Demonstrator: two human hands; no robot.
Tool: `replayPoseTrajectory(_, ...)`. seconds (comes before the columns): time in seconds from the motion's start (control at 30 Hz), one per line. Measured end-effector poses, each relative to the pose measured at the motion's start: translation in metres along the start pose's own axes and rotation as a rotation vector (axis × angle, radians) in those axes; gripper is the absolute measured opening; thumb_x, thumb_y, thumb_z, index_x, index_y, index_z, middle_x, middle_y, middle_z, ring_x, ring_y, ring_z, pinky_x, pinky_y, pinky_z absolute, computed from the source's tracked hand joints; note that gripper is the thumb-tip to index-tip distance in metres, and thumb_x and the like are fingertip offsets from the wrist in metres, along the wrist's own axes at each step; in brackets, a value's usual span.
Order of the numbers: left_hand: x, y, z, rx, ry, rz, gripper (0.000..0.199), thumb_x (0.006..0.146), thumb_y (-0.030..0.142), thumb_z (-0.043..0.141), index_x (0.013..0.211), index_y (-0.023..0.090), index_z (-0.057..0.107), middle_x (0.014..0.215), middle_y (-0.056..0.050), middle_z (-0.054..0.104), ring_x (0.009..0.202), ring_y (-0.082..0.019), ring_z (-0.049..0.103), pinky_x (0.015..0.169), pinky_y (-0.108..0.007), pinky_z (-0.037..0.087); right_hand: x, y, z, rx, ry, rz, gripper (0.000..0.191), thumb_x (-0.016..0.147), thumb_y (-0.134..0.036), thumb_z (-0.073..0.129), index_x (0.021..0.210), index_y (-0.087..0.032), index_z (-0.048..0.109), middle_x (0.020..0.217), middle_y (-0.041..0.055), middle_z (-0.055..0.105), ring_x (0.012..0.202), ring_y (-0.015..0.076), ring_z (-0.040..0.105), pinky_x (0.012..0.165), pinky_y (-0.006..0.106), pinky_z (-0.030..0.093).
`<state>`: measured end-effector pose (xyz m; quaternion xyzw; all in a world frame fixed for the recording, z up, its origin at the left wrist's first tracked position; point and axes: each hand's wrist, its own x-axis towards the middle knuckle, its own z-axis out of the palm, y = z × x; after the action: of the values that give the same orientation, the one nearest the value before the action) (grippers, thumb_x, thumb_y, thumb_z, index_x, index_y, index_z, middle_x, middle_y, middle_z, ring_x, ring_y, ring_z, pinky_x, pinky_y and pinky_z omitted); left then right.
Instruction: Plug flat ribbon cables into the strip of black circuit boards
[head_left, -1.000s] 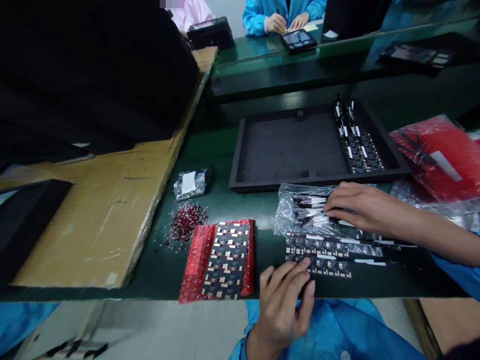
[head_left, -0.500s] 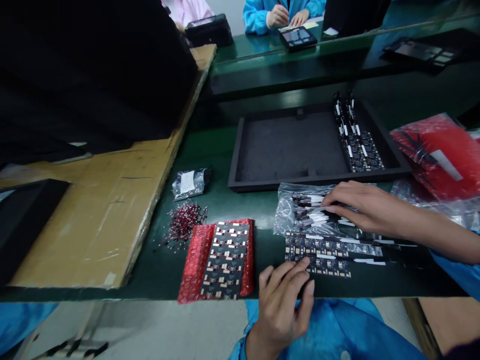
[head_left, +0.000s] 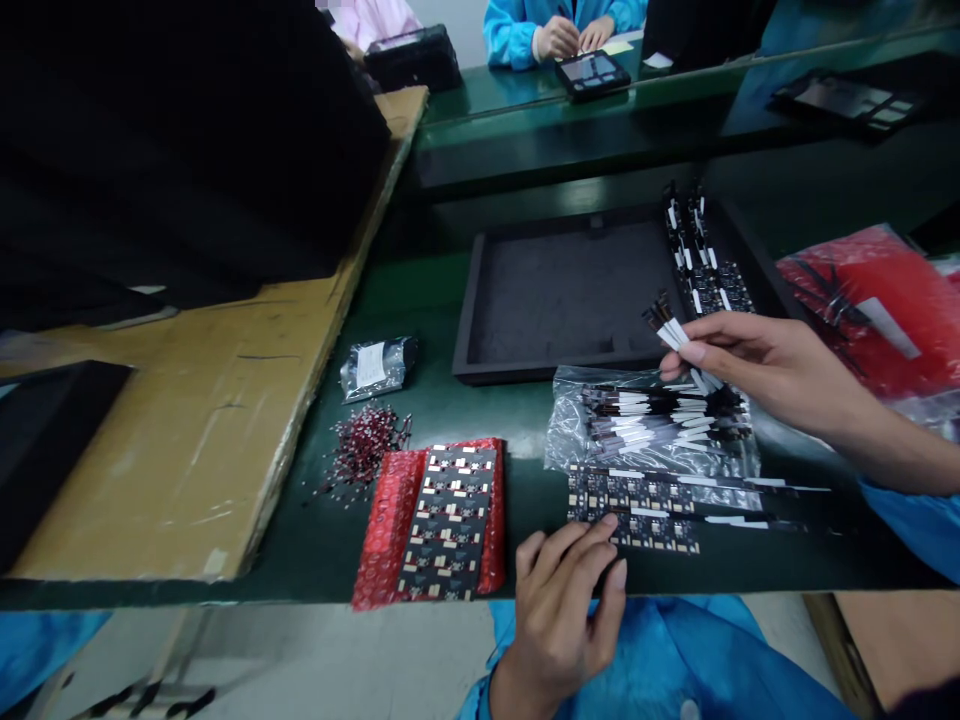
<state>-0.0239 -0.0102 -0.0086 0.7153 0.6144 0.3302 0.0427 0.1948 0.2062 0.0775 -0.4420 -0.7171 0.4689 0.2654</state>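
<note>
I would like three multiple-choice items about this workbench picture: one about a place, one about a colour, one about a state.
1. Where do the boards in the black tray lie?
A. at its right side
B. at its left side
C. in its middle

2. What colour is the wrap under the board panel?
A. yellow
B. red
C. white

3. What is the right hand doing?
A. resting flat on the bench
B. holding a white-tipped wire piece in the air
C. pressing on the cardboard

Answers: 1 A, the boards fill only the right edge; 2 B, the bubble wrap is red; 3 B, the fingers pinch it above the clear bag.
</note>
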Motion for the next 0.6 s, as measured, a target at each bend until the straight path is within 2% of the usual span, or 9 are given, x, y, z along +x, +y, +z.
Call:
replayPoseTrajectory(0.2,0.0,0.0,0.001,-0.01,0.0,-0.004,0.011,0.094,0.037,0.057,0.097,0.03,0.066,0.11,0.008,0.075,0.097,-0.013,0.071,0.087,-0.033,0.046,0.001,-0.005,0.002,0.145,-0.008,0.037,0.022,0.097,-0.048,0.069,0.104,-0.027,0.071,0.096,0.0031,0.079,0.092,0.0265,0.076,0.089,0.045,0.06)
replayPoseTrajectory(0.27,0.0,0.0,0.001,-0.009,-0.004,-0.005,0.011,0.094,0.037,0.057,0.097,0.03,0.066,0.108,0.007,0.076,0.096,-0.014,0.071,0.087,-0.034,0.046,0.001,-0.004,0.002,0.163,-0.014,0.041,0.022,0.097,-0.048,0.067,0.103,-0.028,0.07,0.093,0.0021,0.077,0.084,0.024,0.074,0.08,0.041,0.06)
replayPoseTrajectory(0.33,0.0,0.0,0.0,-0.008,-0.002,-0.005,0.011,0.094,0.036,0.057,0.097,0.031,0.066,0.106,0.006,0.077,0.095,-0.015,0.071,0.087,-0.034,0.046,-0.002,-0.005,0.002,0.171,-0.018,0.057,0.023,0.097,-0.05,0.067,0.103,-0.028,0.068,0.088,0.0005,0.074,0.07,0.0198,0.068,0.064,0.036,0.056)
replayPoseTrajectory(0.4,0.001,0.0,-0.001,-0.009,0.0,-0.003,0.011,0.094,0.036,0.057,0.097,0.031,0.066,0.105,0.005,0.077,0.094,-0.015,0.071,0.087,-0.034,0.046,-0.006,-0.008,0.004,0.164,-0.073,0.116,0.024,0.095,-0.051,0.068,0.1,-0.027,0.068,0.081,-0.0008,0.07,0.058,0.0156,0.059,0.051,0.03,0.046)
replayPoseTrajectory(0.47,0.001,0.0,-0.001,-0.018,-0.001,-0.011,0.011,0.094,0.036,0.057,0.097,0.031,0.066,0.104,0.005,0.077,0.095,-0.015,0.07,0.087,-0.035,0.047,-0.012,-0.014,0.009,0.159,-0.17,0.193,0.025,0.094,-0.05,0.07,0.097,-0.025,0.068,0.075,-0.0014,0.067,0.053,0.0129,0.052,0.045,0.027,0.038)
replayPoseTrajectory(0.6,0.001,0.0,-0.003,-0.052,-0.013,-0.055,0.01,0.095,0.036,0.057,0.098,0.031,0.066,0.107,0.006,0.076,0.097,-0.016,0.069,0.086,-0.036,0.049,-0.023,-0.023,0.021,0.193,-0.303,0.28,0.023,0.09,-0.046,0.075,0.089,-0.024,0.068,0.068,-0.0038,0.064,0.049,0.0101,0.048,0.044,0.024,0.037)
